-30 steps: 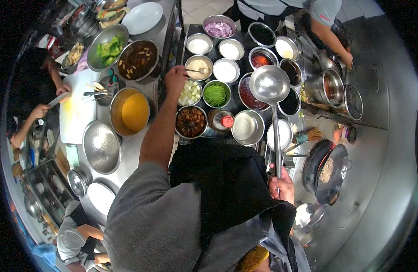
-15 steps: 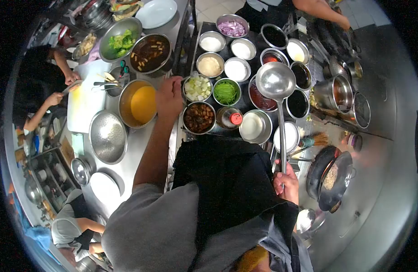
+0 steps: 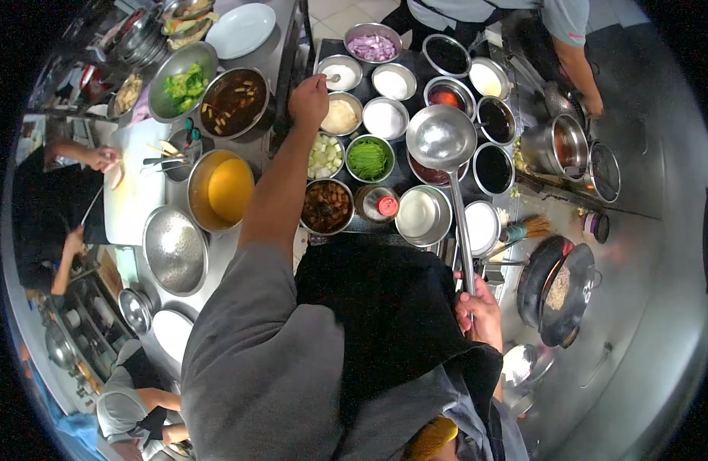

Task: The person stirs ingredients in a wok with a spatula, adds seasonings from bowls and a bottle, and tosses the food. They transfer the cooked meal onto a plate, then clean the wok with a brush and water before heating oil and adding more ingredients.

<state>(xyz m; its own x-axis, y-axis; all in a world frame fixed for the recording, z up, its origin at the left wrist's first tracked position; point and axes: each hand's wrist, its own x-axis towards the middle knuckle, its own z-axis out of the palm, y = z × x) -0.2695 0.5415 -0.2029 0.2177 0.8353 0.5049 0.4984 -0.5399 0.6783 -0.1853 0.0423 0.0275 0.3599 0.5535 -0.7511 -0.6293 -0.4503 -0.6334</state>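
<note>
My right hand [image 3: 479, 313] grips the long handle of a steel ladle [image 3: 442, 138], whose empty bowl hovers over the bowls of sauces. My left hand [image 3: 308, 98] is stretched far forward and holds a small spoon [image 3: 332, 77] that dips into a steel bowl of white powder [image 3: 340, 74]. Beside that hand sit a bowl of pale paste [image 3: 340, 116] and a bowl of chopped white vegetable [image 3: 323, 157]. Close to me stand a bowl of brown braised meat [image 3: 326, 207] and a red-capped bottle [image 3: 378, 205].
Several steel bowls of sauces and seasonings crowd the tray, including green shreds [image 3: 367, 160] and purple onion [image 3: 372, 48]. A wok [image 3: 555, 290] with food sits at right. A pot of orange liquid [image 3: 222, 189] stands at left. Other people work at far left and top right.
My left hand moved forward from near the chopped vegetable bowl to the bowl of white powder and now holds its spoon. The ladle stays held over the sauces.
</note>
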